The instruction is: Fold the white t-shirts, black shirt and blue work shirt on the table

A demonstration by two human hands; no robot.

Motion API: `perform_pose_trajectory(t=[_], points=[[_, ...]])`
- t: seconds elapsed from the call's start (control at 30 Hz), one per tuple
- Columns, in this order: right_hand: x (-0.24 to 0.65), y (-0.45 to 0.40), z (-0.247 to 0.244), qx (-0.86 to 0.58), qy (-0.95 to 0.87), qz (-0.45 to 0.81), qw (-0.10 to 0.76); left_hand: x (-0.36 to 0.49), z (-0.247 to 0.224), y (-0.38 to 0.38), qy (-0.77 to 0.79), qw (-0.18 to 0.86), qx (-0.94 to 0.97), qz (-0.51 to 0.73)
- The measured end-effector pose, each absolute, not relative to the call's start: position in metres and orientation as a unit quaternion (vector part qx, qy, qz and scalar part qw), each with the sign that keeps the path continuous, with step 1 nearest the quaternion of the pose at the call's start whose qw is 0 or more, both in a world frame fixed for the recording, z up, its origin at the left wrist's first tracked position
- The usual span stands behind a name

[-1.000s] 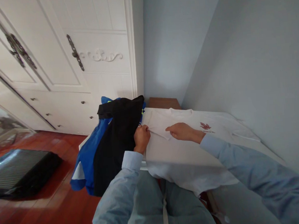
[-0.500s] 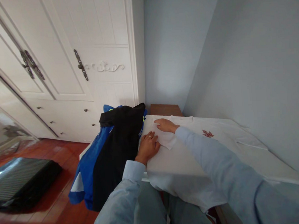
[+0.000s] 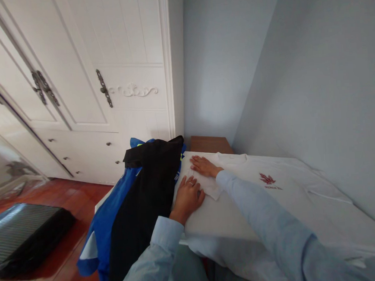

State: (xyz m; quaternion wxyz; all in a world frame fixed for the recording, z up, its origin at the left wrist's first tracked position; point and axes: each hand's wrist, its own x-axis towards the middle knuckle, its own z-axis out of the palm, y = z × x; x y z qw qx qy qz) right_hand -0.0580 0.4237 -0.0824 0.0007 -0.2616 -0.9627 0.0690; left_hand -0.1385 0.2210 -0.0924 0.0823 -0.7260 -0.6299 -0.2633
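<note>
A white T-shirt [image 3: 243, 192] with a red leaf print [image 3: 267, 178] lies spread over a white table, its lower side hanging past the front edge. My right hand [image 3: 204, 166] rests flat on its left sleeve, fingers stretched out. Closer to me, my left hand [image 3: 187, 197] lies on the cloth beside the sleeve, fingers extended and a ring on one of them. Neither hand grips the fabric. Just left of my left hand, a black garment [image 3: 143, 196] lies on top of a blue one [image 3: 106, 225].
A white wardrobe [image 3: 134, 40] with dark metal handles stands behind the clothes. A brown wooden box-like piece [image 3: 210, 144] sits in the corner behind the table. Grey-blue wall [image 3: 325, 82] borders the right side. On the red wooden floor lies a dark, shiny wrapped bundle [image 3: 29, 235].
My right hand has gone from partly curled fingers to lying flat on the sleeve. My left hand has barely moved. The view has shifted slightly, showing more of the shirt's print.
</note>
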Motion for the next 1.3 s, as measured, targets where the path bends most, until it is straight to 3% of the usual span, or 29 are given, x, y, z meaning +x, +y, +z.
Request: perform_pose_trajectory(t=[0.4,0.67,0.83,1.0,1.13,1.3], points=[[-0.007,0.449,-0.078,-0.316,-0.943,0.082,0.061,-0.141,-0.089,0.223,-0.638,0.046,-0.727,-0.248],[0.193,0.428,-0.09,-0.478,-0.833,0.182,0.21,-0.144,-0.092,0.226,-0.64,0.043,-0.729,-0.236],[0.333,0.406,-0.103,-0.599,-0.73,0.149,0.294,-0.149,-0.091,0.23,-0.645,0.032,-0.728,-0.23],[0.415,0.407,-0.095,-0.719,-0.637,0.101,0.259,-0.143,-0.056,0.249,-0.711,-0.024,-0.693,-0.114],[0.427,0.411,-0.088,-0.752,-0.616,0.079,0.222,-0.103,-0.03,0.284,-0.699,0.024,-0.707,-0.103],[0.422,0.421,-0.084,-0.769,-0.615,0.075,0.159,-0.052,-0.051,0.329,-0.63,0.016,-0.77,-0.099]])
